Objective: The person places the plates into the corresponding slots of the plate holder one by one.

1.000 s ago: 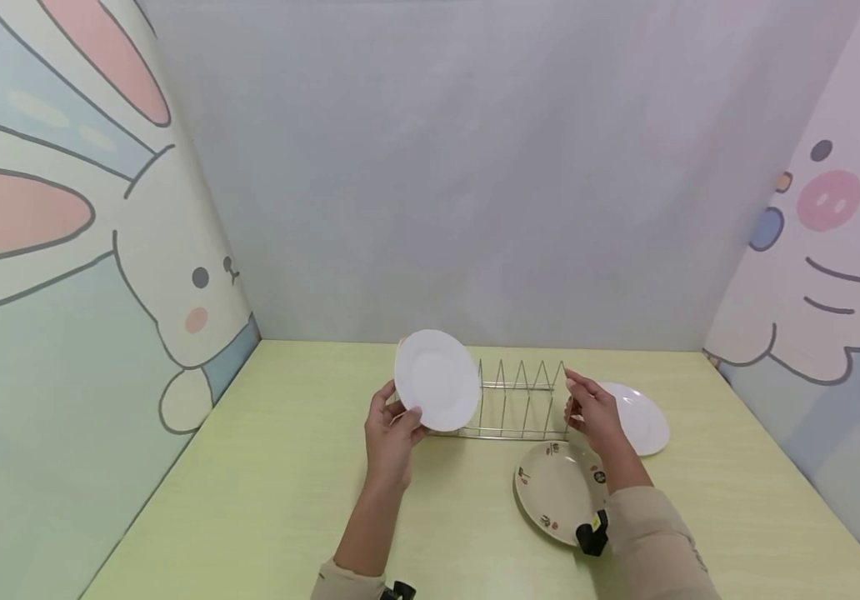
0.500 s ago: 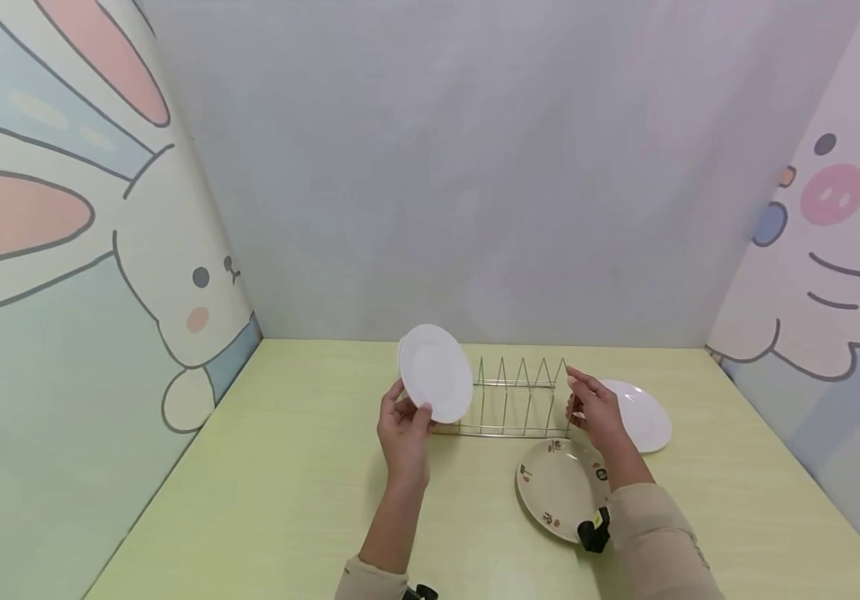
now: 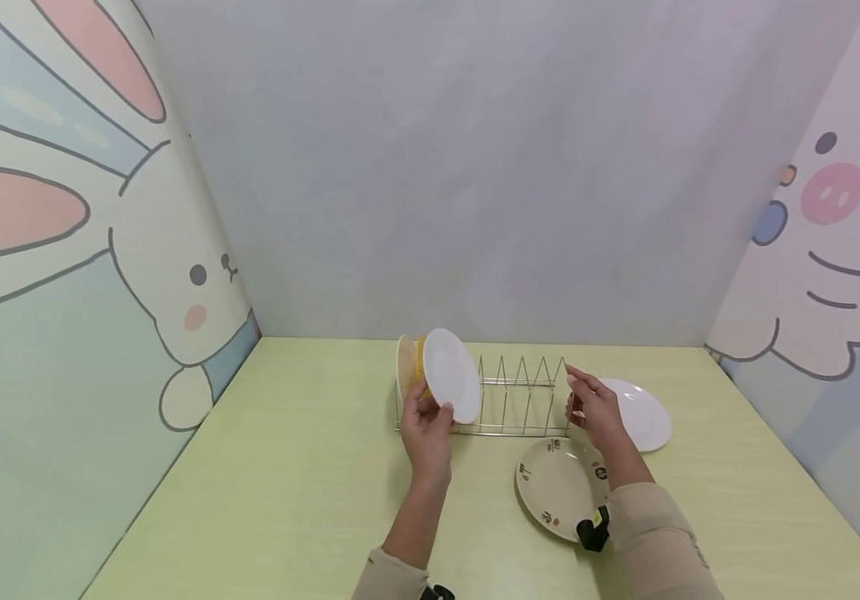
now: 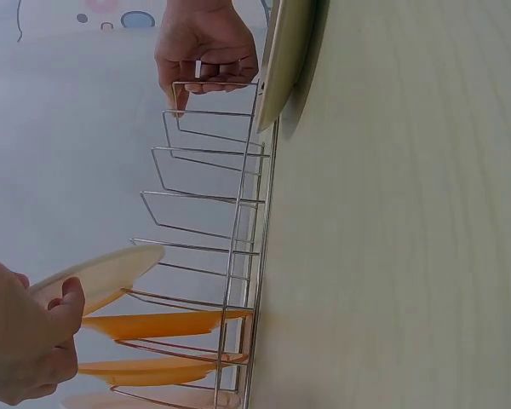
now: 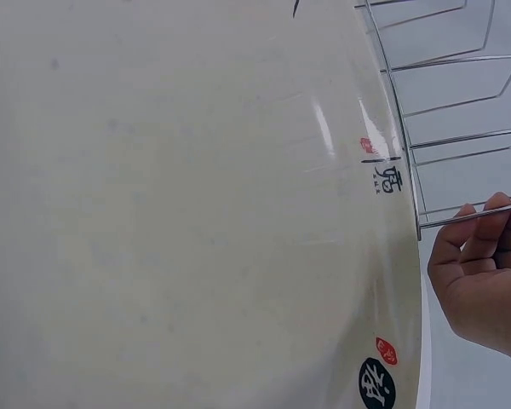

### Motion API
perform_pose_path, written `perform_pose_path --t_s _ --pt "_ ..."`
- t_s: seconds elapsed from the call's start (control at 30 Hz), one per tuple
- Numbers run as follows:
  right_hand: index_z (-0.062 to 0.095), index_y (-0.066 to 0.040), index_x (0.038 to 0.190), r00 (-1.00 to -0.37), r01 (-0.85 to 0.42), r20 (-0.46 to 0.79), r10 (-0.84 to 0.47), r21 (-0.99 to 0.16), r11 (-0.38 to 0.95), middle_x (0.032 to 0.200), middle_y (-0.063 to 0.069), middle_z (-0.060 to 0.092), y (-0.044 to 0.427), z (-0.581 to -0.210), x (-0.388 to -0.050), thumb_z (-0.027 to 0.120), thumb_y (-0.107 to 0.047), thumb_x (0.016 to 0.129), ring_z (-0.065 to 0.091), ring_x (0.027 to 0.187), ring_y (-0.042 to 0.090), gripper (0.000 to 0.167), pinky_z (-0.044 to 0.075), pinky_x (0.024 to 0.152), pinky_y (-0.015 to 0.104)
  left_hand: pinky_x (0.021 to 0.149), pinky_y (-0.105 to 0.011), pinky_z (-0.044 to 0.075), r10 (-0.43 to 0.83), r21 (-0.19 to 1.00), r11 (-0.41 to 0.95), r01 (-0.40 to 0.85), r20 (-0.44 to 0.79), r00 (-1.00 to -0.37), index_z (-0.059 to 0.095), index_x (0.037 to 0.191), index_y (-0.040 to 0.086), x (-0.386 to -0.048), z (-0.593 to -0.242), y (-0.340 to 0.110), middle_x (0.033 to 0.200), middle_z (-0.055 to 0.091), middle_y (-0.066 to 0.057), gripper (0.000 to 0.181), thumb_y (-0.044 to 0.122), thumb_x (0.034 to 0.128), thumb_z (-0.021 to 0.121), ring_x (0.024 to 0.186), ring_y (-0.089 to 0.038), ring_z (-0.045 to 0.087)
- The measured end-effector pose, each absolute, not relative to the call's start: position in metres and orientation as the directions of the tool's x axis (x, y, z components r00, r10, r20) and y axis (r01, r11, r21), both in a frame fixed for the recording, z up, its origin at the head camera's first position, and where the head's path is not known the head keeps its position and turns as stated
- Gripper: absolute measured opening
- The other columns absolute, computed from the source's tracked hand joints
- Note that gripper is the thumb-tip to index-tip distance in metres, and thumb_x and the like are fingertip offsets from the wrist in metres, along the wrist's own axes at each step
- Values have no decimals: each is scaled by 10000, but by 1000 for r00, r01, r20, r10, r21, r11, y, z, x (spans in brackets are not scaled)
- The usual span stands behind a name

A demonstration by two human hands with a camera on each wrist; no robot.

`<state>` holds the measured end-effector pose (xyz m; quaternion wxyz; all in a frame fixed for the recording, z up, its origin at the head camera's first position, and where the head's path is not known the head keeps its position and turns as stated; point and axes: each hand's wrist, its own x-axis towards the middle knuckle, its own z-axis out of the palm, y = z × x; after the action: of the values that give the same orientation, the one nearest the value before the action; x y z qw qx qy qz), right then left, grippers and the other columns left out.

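My left hand [image 3: 428,442] pinches the lower rim of a white plate [image 3: 452,375], thumb on its face and fingers behind. Tilted, the plate is raised at the left part of a wire dish rack [image 3: 508,434]. In the left wrist view its near edge is beside the rack's wires, and I cannot tell whether they touch. Orange plates [image 4: 153,325] and a pale plate [image 4: 136,400] stand in the slots at that end. At the rack's other end my right hand [image 3: 598,417] grips the end wire with curled fingers, as the right wrist view [image 5: 485,281] also shows.
A cream plate with printed motifs [image 3: 561,487] lies in front of the rack, partly under my right forearm. Another white plate [image 3: 640,417] lies right of the rack. A plain wall [image 3: 430,167] rises behind the table [image 3: 287,467], with cartoon-printed walls at both sides.
My left hand has moved right with the white plate, which has turned more edge-on. Cream and yellow plates behind it have come into sight. My right hand stays on the rack.
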<state>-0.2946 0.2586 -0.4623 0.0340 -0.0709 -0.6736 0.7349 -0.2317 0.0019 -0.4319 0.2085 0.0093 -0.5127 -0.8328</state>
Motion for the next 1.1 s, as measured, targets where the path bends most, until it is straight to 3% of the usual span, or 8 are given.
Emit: perform_pose_path --t_s 0.1,0.33,0.7,0.9,1.1 --pt "428 -100 1391 -988 46 -59 145 -995 -92 683 -5 479 259 -462 -295 499 -293 970 507 614 131 469 461 611 307 673 -341 524 -358 876 -354 328 197 -913 532 1246 12 -234 -434 5 959 513 -177 463 -138 809 571 833 -219 517" --pt "392 -69 1407 -988 48 -61 142 -994 -94 690 -1 479 259 -460 -293 501 -298 969 507 615 133 506 460 611 306 635 -226 496 -369 930 -157 332 256 -893 587 1174 -6 -238 -439 11 930 575 -178 388 -108 801 617 808 -248 539" --pt "419 -88 1394 -987 46 -62 146 -993 -108 675 -2 484 260 -459 -294 512 -299 963 507 607 133 489 458 609 306 600 -254 508 -362 937 50 346 340 -868 617 1117 -20 -248 -448 20 858 595 -184 355 -128 778 623 732 -203 561" --pt "440 -110 1382 -988 50 -68 142 -991 -127 672 -3 490 260 -460 -295 516 -301 961 510 603 133 468 457 604 299 611 -286 519 -354 945 89 315 326 -877 638 1085 -15 -253 -444 19 811 616 -131 344 -110 755 656 697 -191 590" --pt "498 -160 1332 -988 49 -68 137 -990 -135 669 -2 495 259 -461 -294 514 -293 963 511 600 134 392 455 611 305 505 -270 483 -360 945 217 244 310 -880 680 1034 49 -257 -442 17 715 614 -10 314 -25 732 726 604 -123 576"
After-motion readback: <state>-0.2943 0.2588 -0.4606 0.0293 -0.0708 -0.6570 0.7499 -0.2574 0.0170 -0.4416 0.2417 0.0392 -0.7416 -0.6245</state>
